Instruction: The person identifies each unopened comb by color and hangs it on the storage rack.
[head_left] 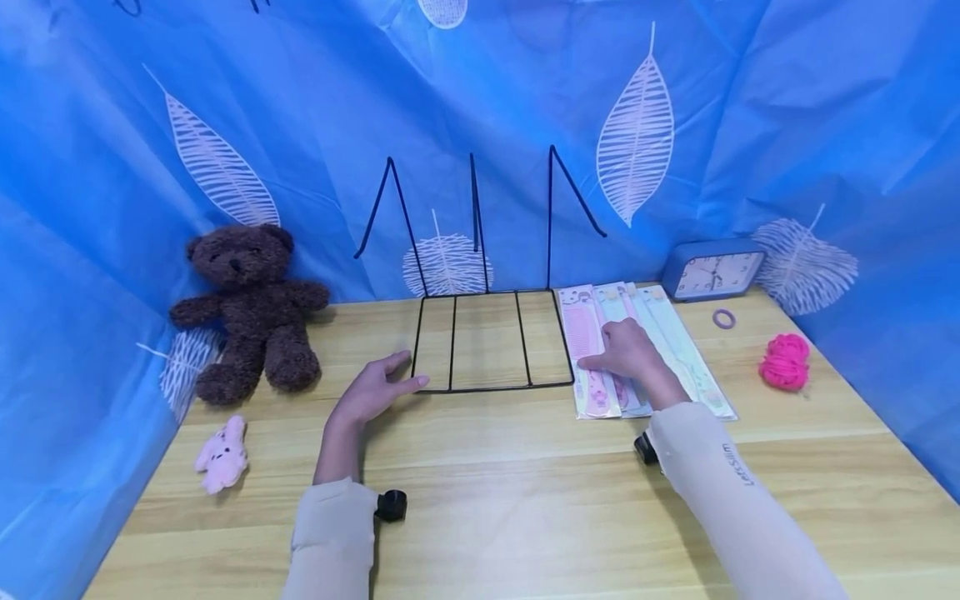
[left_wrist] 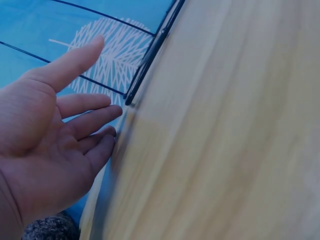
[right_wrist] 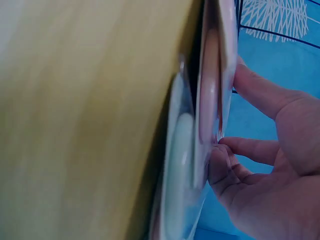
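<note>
A black wire rack sits at the back of the table, its uprights against the blue cloth. My left hand is at the rack's front left corner, fingers spread and holding nothing. In the left wrist view, the fingertips come close to the rack's corner. To the right of the rack lie several flat packs of combs, overlapping side by side. My right hand pinches the pink comb pack across its width, thumb by its left edge. Pale green packs lie beneath and beside it.
A brown teddy bear sits at the back left, with a small pink plush toy in front. At the back right stand a blue clock, a purple ring and a bright pink yarn bundle. Blue cloth hangs behind.
</note>
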